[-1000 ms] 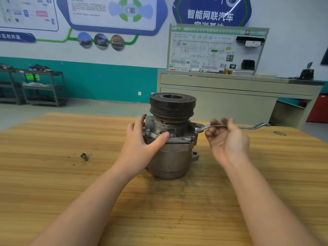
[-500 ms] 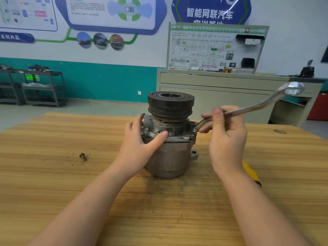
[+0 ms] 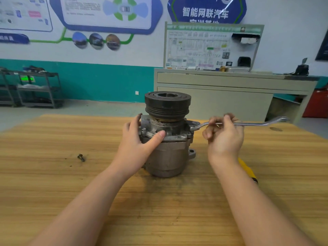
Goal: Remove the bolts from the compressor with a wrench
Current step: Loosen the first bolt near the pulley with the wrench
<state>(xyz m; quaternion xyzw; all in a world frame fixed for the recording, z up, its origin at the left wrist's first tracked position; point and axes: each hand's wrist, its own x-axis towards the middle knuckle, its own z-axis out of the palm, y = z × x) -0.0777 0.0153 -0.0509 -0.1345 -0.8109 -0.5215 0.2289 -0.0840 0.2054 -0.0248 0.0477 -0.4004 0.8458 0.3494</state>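
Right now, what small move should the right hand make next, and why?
Probably swing the wrench handle to turn the bolt: its ring end sits on a bolt at the compressor flange, the right hand grips the shaft, and the left hand steadies the body.

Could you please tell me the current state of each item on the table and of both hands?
compressor: upright, pulley on top.
wrench: level, ring end on a right-side bolt.
loose bolt: lying on the table.
left hand: gripping the compressor.
right hand: pinching the wrench.
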